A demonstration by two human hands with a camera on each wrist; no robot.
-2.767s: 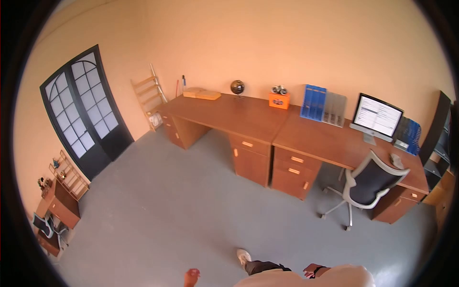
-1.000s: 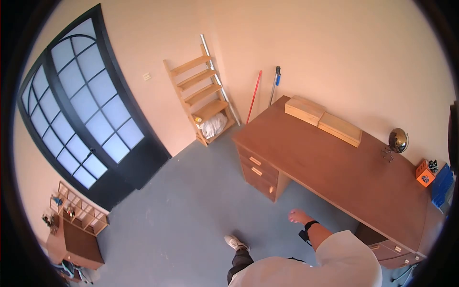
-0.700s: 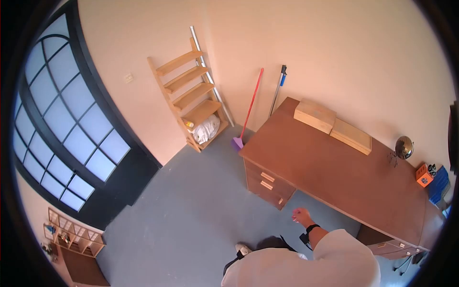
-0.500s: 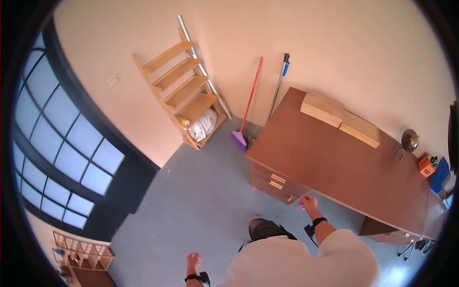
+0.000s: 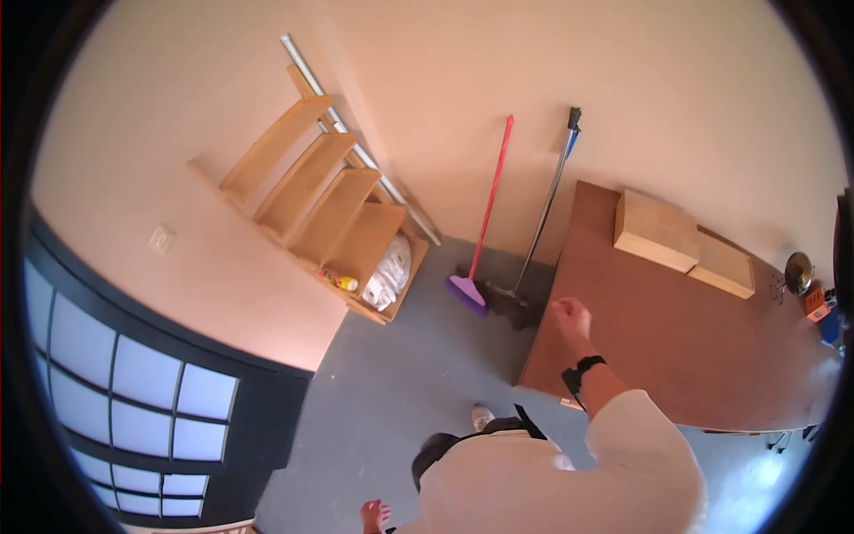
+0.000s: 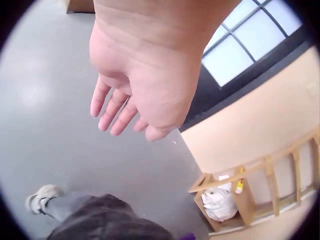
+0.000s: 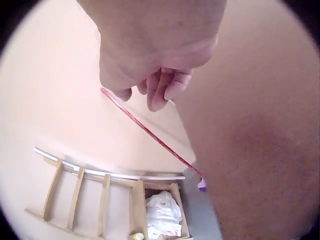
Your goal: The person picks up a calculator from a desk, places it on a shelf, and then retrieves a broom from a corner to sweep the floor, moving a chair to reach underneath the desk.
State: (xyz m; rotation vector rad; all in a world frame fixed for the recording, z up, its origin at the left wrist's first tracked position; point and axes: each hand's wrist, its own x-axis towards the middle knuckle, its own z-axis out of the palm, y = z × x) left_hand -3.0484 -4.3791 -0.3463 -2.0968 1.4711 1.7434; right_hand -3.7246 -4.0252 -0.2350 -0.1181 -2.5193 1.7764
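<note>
My right hand is over the near left part of the brown desk, touching nothing that I can make out. In the right wrist view its fingers hang loosely curled with nothing in them. Beyond it, a red-handled broom with a purple head and a grey pole with a black and blue top lean on the wall. Low at the bottom of the head view is my left hand, empty; the left wrist view shows its fingers relaxed above the grey floor.
A wooden ladder shelf in the corner holds a white bundle and a yellow bottle. The black glazed door is at left. Wooden boxes, a globe and an orange box are on the desk.
The view has turned and come closer to the corner with the shelf and broom. My right hand has risen from beside the desk drawers to over the desk top; my left hand is lower in view.
</note>
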